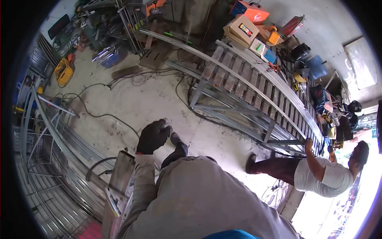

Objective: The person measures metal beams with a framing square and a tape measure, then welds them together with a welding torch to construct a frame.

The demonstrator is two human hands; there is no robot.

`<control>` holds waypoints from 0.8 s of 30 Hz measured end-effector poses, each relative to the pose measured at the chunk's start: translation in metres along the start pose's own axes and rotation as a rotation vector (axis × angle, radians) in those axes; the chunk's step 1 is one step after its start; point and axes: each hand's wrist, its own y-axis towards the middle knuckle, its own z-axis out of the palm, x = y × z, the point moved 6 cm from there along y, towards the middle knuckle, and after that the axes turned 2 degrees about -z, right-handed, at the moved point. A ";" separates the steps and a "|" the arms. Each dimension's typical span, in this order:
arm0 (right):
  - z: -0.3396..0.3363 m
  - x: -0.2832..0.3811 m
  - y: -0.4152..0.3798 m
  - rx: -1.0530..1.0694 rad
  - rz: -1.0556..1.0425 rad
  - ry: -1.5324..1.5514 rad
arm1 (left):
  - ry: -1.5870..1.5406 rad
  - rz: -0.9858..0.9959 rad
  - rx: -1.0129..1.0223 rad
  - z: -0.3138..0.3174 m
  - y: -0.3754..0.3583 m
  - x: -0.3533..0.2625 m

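A blue item overlaps a grey jacket. The dark-gloved left hand curls near a scuffed, brownish-grey metal beam; I cannot tell either hand's grip.

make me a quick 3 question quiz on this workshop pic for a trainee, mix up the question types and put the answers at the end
1. True or false: the camera wearer's left hand is gloved.

2. Multiple choice: where is the yellow container?
A) on a wall hook
B) on the floor
C) in the left hand

3. Short answer: what lies lengthwise along the top of the slatted bench?

Key:
1. True; it wears a dark glove.
2. B
3. Long metal bars.
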 end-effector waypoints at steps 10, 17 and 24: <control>-0.297 0.110 0.072 -0.120 -0.006 -0.219 | -0.722 -0.503 -0.152 0.059 0.163 0.209; -0.256 0.427 0.264 0.033 -0.411 -0.327 | -0.365 -0.933 -0.080 0.122 0.066 0.391; -0.242 0.761 0.330 0.192 -0.841 -0.640 | -1.216 -1.214 -0.901 0.046 -0.028 0.326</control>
